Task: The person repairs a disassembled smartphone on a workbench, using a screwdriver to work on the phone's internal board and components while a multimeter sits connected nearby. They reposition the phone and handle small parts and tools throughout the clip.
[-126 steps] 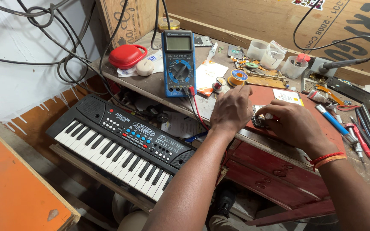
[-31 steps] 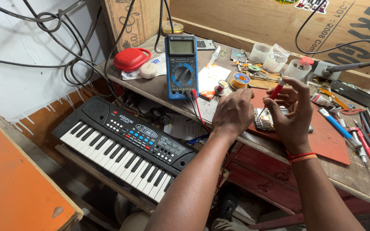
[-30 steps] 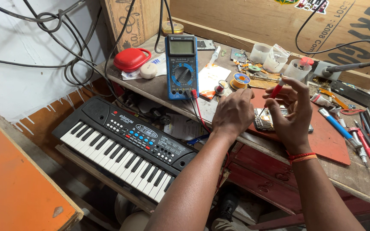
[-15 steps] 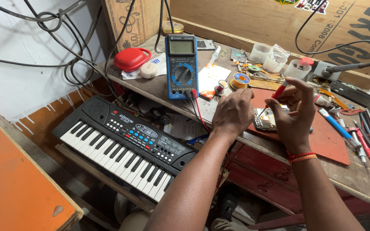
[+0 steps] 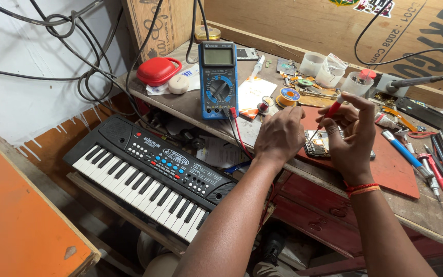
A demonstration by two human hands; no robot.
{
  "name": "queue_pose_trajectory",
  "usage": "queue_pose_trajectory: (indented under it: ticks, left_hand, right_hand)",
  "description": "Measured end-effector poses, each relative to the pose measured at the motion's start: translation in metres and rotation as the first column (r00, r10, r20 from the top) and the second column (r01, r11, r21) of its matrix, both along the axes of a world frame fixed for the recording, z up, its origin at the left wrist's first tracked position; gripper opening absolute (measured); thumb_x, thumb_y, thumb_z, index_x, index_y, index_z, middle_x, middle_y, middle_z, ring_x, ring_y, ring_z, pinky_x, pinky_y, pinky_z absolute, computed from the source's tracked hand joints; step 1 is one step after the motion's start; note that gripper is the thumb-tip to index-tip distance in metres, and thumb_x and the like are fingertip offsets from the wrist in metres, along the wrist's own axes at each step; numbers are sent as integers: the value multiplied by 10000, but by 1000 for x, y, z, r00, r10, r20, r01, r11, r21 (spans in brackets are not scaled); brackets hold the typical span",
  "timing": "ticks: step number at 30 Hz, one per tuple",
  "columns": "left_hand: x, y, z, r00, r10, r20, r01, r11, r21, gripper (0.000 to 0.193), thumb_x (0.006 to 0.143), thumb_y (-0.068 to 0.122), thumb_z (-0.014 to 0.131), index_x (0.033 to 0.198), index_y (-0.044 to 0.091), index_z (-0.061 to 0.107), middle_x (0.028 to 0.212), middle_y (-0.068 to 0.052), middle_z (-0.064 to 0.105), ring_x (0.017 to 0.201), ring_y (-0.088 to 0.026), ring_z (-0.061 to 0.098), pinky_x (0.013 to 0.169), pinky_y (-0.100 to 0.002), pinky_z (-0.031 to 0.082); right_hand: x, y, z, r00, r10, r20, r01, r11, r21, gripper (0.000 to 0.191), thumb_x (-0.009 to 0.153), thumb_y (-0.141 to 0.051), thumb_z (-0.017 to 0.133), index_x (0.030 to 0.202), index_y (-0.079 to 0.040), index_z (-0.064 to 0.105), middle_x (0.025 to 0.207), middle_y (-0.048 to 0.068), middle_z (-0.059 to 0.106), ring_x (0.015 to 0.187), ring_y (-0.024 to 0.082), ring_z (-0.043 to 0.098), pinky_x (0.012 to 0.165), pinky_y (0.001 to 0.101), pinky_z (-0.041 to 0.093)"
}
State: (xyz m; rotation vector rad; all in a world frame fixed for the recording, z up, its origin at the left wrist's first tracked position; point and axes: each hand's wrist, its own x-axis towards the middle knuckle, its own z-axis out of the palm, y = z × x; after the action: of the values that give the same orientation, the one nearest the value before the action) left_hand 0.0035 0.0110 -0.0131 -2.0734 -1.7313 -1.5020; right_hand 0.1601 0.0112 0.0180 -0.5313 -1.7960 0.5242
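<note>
The screwdriver in the right grip has a glossy red plastic handle and a thin metal shaft. Under its tip, the opened phone shows bare metal and circuit board, lying on a matt red mat. Beyond the left grip, the multimeter wears smooth blue plastic. The desk is rough, worn wood.
</note>
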Motion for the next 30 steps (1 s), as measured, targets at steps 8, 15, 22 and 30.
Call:
queue_pose_trajectory:
  ticks: [8, 15, 22, 30]
  left_hand:
    - [0, -3, 3, 1000, 11, 0, -11, 1000, -4, 153, 935, 84, 519, 1074, 120, 572, 1004, -70, 747, 965, -243, 734, 869, -468, 493]
    - [-1, 0, 1, 1000, 4, -6, -4, 1000, 2, 194, 914, 71, 517, 1099, 106, 567, 1005, -76, 744, 957, -253, 732, 872, -479, 493]
    - [1, 2, -5, 1000, -3, 3, 3, 994, 109, 229, 933, 48, 507, 1158, 85, 523, 974, -86, 736, 928, -282, 731, 840, -487, 491]
    - [-1, 0, -3, 1000, -21, 20, 18, 991, 132, 242, 920, 62, 527, 1159, 53, 564, 989, -102, 741, 954, -296, 722, 856, -502, 493]
  right_hand:
    - [-4, -4, 5, 998, -62, 20, 61, 997, 36, 507, 942, 32, 692, 1350, -50, 404, 1057, 76, 650, 992, 150, 681, 909, 300, 580]
    - [-2, 4, -2, 975, -197, 102, 178, 970, 167, 643, 913, 74, 815, 1404, -37, 415, 1034, 149, 630, 991, 197, 682, 898, 327, 575]
    - [3, 10, -7, 992, -120, 51, 115, 990, 88, 582, 978, 78, 749, 1422, -48, 394, 1056, 148, 657, 1002, 188, 702, 911, 317, 592]
    - [-2, 6, -8, 998, -46, 43, 45, 999, 25, 536, 1004, 49, 688, 1435, -47, 385, 1104, 103, 682, 1023, 169, 715, 907, 292, 623]
